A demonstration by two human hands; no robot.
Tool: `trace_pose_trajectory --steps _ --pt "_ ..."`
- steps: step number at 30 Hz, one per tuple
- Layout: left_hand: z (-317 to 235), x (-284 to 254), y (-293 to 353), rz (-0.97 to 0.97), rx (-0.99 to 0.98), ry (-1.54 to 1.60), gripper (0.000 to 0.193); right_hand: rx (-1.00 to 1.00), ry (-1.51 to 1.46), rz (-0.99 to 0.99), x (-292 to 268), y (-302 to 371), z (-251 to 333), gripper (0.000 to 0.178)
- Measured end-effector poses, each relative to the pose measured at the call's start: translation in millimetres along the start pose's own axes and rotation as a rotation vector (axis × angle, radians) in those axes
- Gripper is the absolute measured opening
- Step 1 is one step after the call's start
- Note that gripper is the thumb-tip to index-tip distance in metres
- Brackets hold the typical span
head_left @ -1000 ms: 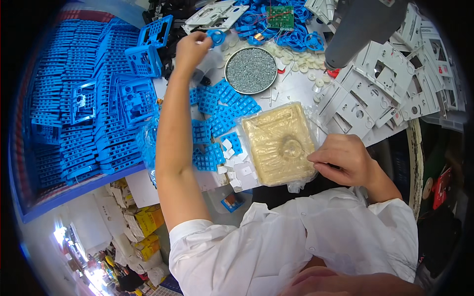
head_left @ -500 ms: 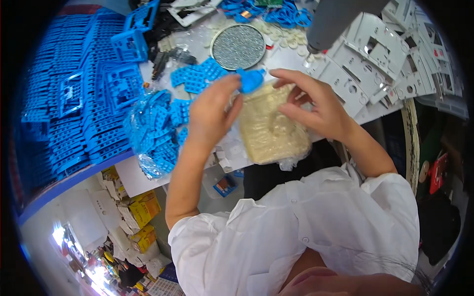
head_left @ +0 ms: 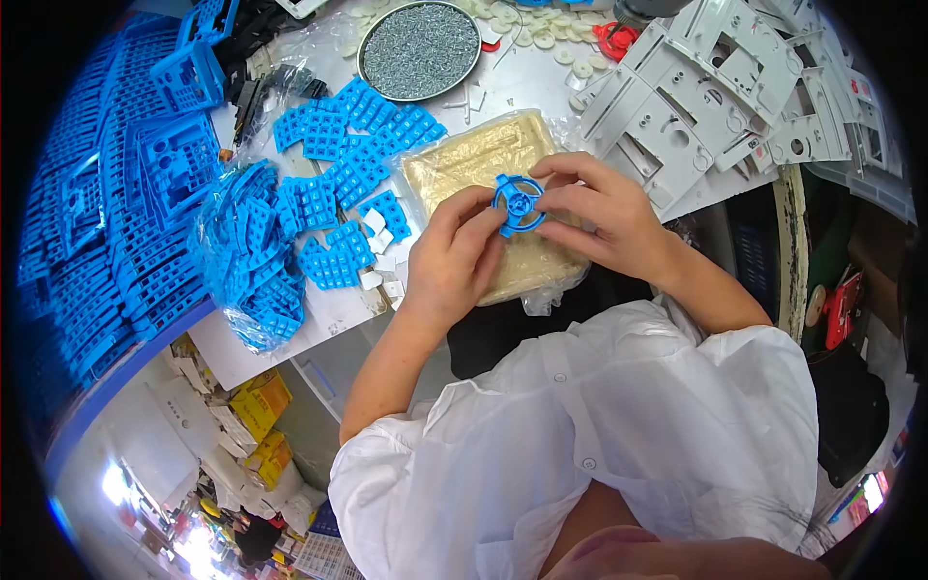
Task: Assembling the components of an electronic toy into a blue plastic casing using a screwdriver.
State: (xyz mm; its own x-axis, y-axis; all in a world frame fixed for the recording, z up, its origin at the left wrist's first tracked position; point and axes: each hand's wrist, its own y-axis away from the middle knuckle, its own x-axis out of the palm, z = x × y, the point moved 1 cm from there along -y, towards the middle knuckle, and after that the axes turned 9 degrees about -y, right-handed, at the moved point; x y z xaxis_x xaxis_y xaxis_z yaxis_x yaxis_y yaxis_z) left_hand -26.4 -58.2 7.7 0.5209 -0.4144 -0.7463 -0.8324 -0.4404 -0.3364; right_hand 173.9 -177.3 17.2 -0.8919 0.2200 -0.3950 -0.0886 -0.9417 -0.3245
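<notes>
Between my two hands is a blue plastic ring-shaped part with a hub in its middle and tabs on its rim. My left hand pinches its left side with thumb and fingers. On its right edge, the thumb and fingertips of my right hand close on it. Both hands are over a tan pad wrapped in clear plastic, which lies at the table's near edge. Blue keypad pieces lie loose to the left of the pad, with a few small white pieces beside them.
A round tray of small metal screws stands beyond the pad. Stacked blue casings fill the left, next to a clear bag of blue keypads. White panels pile up at right. A dark tool hangs above a red part.
The blue part has come nearer to me, over the pad, and now shows its ring face. My right hand has closed on it. The view has shifted.
</notes>
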Motion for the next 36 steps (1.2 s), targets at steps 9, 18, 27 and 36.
trace_pose_trajectory --steps 9,18,27,36 --pt "2 12 -3 0.067 0.119 -0.079 0.023 -0.056 0.385 0.047 11 7 -4 0.027" --pt "-2 10 -2 0.115 0.138 -0.162 0.025 -0.029 0.428 0.115 12 10 -4 0.027" --pt "-20 6 14 0.283 0.076 -0.253 0.048 -0.001 0.288 0.145 -30 -1 -6 0.026" --pt "-22 24 24 0.180 0.015 -0.296 0.047 0.035 0.632 0.033 -49 -2 -3 0.038"
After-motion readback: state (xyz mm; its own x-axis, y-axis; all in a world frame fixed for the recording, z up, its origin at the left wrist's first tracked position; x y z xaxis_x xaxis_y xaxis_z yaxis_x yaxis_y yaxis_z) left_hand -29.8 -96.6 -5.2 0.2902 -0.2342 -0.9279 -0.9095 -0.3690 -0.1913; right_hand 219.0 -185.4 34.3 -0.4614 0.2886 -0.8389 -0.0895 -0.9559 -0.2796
